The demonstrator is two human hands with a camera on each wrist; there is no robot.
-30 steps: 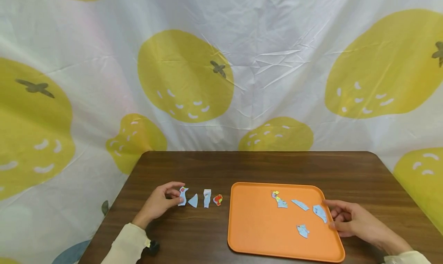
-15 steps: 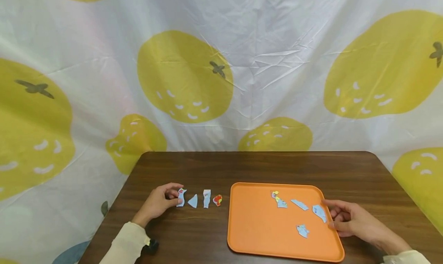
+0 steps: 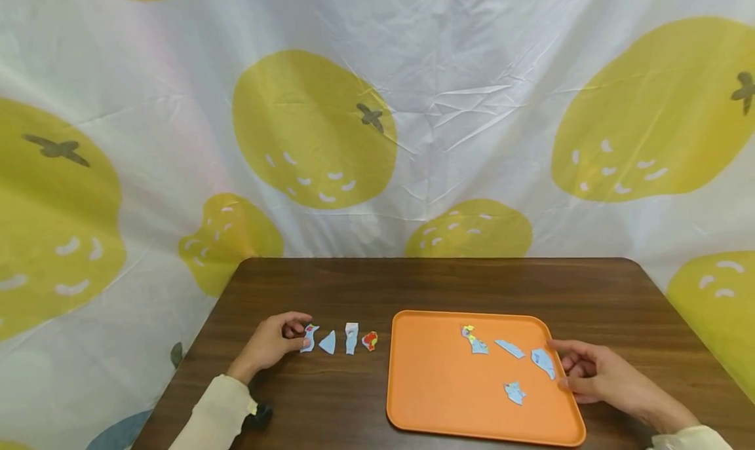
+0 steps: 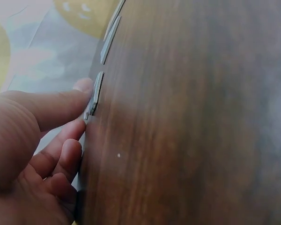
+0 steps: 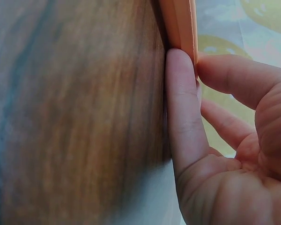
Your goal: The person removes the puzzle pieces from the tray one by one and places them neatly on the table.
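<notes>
In the head view, a light-blue puzzle piece (image 3: 309, 339) with a red corner lies at the left end of a row on the table. My left hand (image 3: 269, 342) has its thumb on this piece and its index finger bent near the top end; the left wrist view shows the thumb (image 4: 61, 105) against the piece's edge. On the other side, the orange tray (image 3: 448, 397) is held at its right rim between thumb and fingers of my right hand (image 3: 604, 375). The right wrist view has one finger (image 5: 183, 108) along the outside of the tray wall.
To the right of the held piece lie a blue triangular piece (image 3: 328, 342), a narrow blue piece (image 3: 351, 339) and a red piece (image 3: 369, 340). Several blue pieces, one with yellow (image 3: 476, 342), lie in the tray. A lemon-patterned cloth (image 3: 436, 142) hangs behind the wooden table (image 3: 330, 411).
The left piece has shifted slightly down and left, its lower end swinging left under the thumb. My left index finger has come a little away from its top. The right hand stays on the tray.
</notes>
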